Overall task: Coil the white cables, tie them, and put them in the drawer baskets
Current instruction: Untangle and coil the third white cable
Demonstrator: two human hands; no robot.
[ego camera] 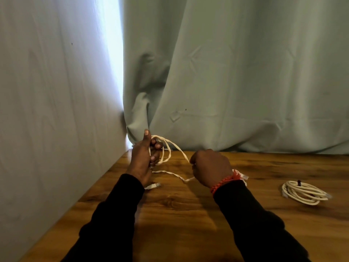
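Done: I see one tied coil [305, 192] on surface [188, 214] | now: left hand [143, 159] grips loops of cable [166, 148], right hand [209, 167] clamped on strand | left: tie, baskets unseen

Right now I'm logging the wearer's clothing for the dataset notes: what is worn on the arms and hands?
Both arms are in long black sleeves reaching the wrists. The left hand is bare, with no glove or band visible. The right hand is bare too; at its wrist sits a red-orange braided bracelet. No rings or watch can be made out.

White cables [166, 148], brown wood-grain table [188, 214], black sleeves [255, 224], seemingly pale-green curtain [245, 72]
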